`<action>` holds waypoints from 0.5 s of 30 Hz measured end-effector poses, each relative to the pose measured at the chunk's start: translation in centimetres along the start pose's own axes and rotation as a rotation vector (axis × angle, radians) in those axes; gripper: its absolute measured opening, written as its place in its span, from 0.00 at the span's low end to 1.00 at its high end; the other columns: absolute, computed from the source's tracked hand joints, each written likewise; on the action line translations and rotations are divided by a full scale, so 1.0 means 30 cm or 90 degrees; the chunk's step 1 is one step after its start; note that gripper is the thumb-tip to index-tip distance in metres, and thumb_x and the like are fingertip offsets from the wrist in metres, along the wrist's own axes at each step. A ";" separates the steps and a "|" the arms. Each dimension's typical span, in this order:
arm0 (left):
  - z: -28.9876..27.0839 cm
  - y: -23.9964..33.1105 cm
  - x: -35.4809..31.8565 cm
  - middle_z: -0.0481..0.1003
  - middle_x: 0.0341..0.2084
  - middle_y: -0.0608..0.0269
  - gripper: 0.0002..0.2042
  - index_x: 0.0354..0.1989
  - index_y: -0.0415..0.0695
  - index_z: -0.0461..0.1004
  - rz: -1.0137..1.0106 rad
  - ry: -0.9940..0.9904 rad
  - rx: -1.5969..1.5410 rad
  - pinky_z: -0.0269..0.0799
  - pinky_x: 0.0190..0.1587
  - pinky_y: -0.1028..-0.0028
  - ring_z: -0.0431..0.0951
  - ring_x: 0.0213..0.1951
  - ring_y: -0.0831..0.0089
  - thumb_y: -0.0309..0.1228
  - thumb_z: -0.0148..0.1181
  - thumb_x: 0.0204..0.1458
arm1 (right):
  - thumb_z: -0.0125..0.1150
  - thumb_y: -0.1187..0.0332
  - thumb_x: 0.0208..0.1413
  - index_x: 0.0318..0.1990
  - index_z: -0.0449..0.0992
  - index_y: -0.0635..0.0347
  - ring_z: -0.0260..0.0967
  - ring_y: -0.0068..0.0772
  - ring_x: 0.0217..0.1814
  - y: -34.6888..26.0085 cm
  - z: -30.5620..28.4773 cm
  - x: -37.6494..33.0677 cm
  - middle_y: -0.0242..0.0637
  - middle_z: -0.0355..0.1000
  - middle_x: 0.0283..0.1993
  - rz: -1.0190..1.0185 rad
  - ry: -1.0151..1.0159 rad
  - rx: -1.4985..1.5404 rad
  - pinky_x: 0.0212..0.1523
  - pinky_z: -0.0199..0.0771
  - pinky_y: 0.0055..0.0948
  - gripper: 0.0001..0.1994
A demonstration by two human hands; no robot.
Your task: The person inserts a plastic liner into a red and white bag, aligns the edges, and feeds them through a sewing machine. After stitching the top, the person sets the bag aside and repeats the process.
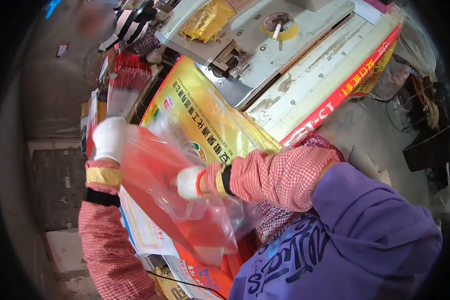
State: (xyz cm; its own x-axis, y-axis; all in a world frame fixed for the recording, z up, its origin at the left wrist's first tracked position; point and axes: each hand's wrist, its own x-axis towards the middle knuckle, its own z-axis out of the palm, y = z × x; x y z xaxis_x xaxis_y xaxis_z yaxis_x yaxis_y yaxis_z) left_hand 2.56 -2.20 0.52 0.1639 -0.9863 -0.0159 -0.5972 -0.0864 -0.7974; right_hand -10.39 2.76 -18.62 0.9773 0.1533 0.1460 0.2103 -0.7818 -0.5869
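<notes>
My left hand [109, 140], in a white glove, is closed at the upper left edge of a red sack [150, 157]. A thin clear plastic liner [210, 212] lies loose and crumpled over the sack's red face. My right hand [187, 183], also gloved in white, is at the middle of the sack among the folds of the liner. Its fingers are blurred and partly hidden, so their grip does not show. Beneath the sack's upper right side lies a yellow printed sack [200, 110].
A sewing machine bed [285, 60] with a roll of yellow tape [286, 36] stands at the top. Another red and yellow printed sack [335, 102] hangs over the table edge. Stacked red sacks [130, 75] and another person [135, 27] are at the upper left. A black cable [185, 282] runs below.
</notes>
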 end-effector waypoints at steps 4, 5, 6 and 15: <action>-0.223 -0.081 0.147 0.74 0.23 0.64 0.07 0.22 0.47 0.78 0.000 0.195 0.332 0.73 0.35 0.68 0.77 0.30 0.64 0.31 0.54 0.47 | 0.56 0.57 0.48 0.35 0.81 0.55 0.75 0.37 0.41 -0.209 0.108 -0.111 0.40 0.77 0.37 -0.256 0.068 -0.337 0.44 0.74 0.36 0.15; -0.265 -0.088 0.181 0.74 0.27 0.62 0.07 0.26 0.43 0.77 -0.007 0.307 0.359 0.71 0.37 0.67 0.75 0.32 0.65 0.30 0.53 0.48 | 0.56 0.56 0.48 0.36 0.81 0.56 0.74 0.37 0.43 -0.250 0.122 -0.156 0.39 0.77 0.38 -0.333 0.002 -0.414 0.47 0.72 0.37 0.16; -0.299 -0.095 0.214 0.74 0.33 0.60 0.08 0.30 0.39 0.76 -0.018 0.303 0.402 0.73 0.37 0.65 0.77 0.34 0.63 0.29 0.51 0.50 | 0.57 0.55 0.48 0.37 0.81 0.57 0.74 0.37 0.45 -0.295 0.133 -0.214 0.38 0.77 0.39 -0.416 -0.062 -0.480 0.49 0.71 0.37 0.17; -0.333 -0.011 0.324 0.78 0.35 0.54 0.09 0.41 0.48 0.72 -0.113 0.080 0.090 0.75 0.38 0.57 0.79 0.40 0.54 0.33 0.46 0.56 | 0.58 0.63 0.48 0.36 0.76 0.57 0.74 0.46 0.36 -0.045 0.105 -0.653 0.45 0.74 0.31 0.031 0.172 0.167 0.37 0.75 0.41 0.11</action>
State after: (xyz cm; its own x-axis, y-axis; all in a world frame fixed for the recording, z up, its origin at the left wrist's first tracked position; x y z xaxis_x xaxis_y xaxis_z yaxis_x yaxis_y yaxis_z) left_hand -3.49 -13.15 6.66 0.1522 -0.9679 0.1998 -0.4511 -0.2479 -0.8574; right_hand -29.74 2.72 -23.18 0.9520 -0.0726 0.2973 0.1971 -0.5978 -0.7770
